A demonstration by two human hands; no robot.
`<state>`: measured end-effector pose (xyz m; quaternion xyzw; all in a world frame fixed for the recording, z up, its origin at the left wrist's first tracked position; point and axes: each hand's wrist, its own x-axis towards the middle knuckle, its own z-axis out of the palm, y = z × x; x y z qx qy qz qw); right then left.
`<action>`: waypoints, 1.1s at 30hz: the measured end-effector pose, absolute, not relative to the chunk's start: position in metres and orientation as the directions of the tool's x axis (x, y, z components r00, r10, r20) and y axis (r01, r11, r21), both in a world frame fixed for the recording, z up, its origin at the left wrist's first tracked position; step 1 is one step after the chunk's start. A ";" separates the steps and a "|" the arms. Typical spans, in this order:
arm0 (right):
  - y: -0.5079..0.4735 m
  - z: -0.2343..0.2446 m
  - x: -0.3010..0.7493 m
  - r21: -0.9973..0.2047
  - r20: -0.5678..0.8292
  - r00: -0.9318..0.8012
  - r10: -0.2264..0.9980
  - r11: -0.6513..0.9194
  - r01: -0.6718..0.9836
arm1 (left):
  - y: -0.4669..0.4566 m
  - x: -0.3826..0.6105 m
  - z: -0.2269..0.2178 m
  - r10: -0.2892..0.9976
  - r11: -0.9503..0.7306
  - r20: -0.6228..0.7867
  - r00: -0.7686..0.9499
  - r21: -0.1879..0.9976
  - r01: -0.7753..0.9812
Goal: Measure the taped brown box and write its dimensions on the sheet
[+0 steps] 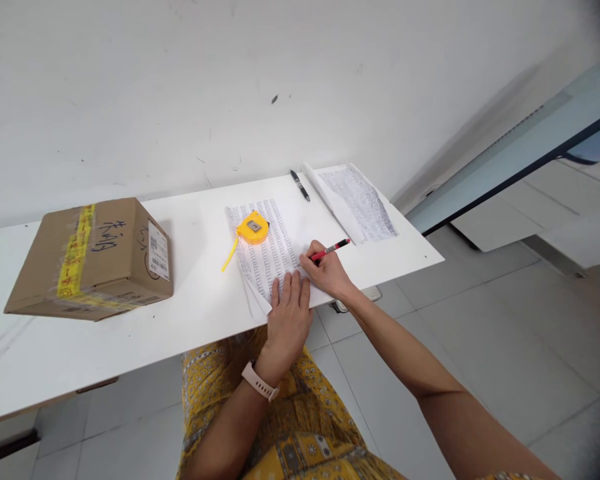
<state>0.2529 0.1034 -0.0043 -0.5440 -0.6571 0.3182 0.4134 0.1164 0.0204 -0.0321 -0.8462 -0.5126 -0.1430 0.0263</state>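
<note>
My right hand grips a red pen with a black end, its tip side hidden by my fingers over the sheet's right part. Rows of small writing cover this paper, which lies near the table's front edge. Flat on the paper's lower edge rests my left hand, fingers stretched out and holding nothing. A yellow tape measure sits on the upper left of the paper, a short length of its yellow tape sticking out toward the lower left.
The white table runs along a wall. On its left stands a taped cardboard box with handwriting and a label. Behind my hands lie a dark pen and more densely written sheets. A glass panel rises at the right.
</note>
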 end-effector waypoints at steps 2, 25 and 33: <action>0.103 -0.005 0.253 -0.865 0.205 -0.060 0.977 0.210 0.456 | 0.020 0.116 -0.031 0.858 -0.475 0.273 0.436 0.096 0.875; 0.105 -0.007 0.255 -0.855 0.215 -0.033 0.976 0.205 0.477 | 0.020 0.117 -0.032 0.863 -0.477 0.248 0.440 0.110 0.872; 0.103 -0.004 0.254 -0.854 0.218 -0.034 0.975 0.208 0.477 | 0.020 0.116 -0.033 0.852 -0.484 0.286 0.439 0.109 0.868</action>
